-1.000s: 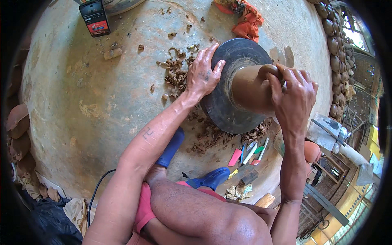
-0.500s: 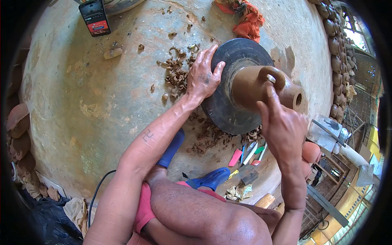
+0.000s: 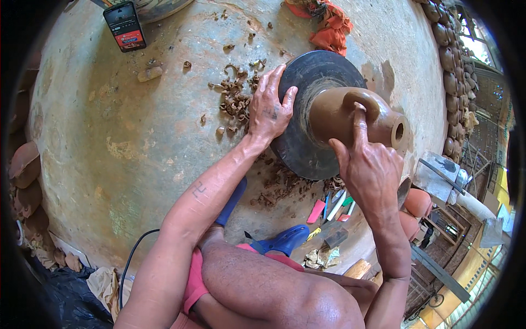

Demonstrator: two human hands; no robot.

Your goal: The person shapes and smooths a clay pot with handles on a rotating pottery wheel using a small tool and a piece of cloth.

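On dark wheel [image 3: 298,148]: clay jug [image 3: 334,112]; left hand [image 3: 269,109] flat, open, on rim; right hand [image 3: 368,164], forefinger pressing handle [image 3: 364,98], gripping nothing.

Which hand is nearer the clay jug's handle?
Right. The right hand has a finger on the clay jug's handle; the left hand rests flat on the wheel disc.

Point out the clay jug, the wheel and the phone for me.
jug [image 3: 334,112], head view, on its brown body left of the handle.
wheel [image 3: 315,68], head view, on the dark disc's bare upper face.
phone [image 3: 125,24], head view, on the middle of its screen.
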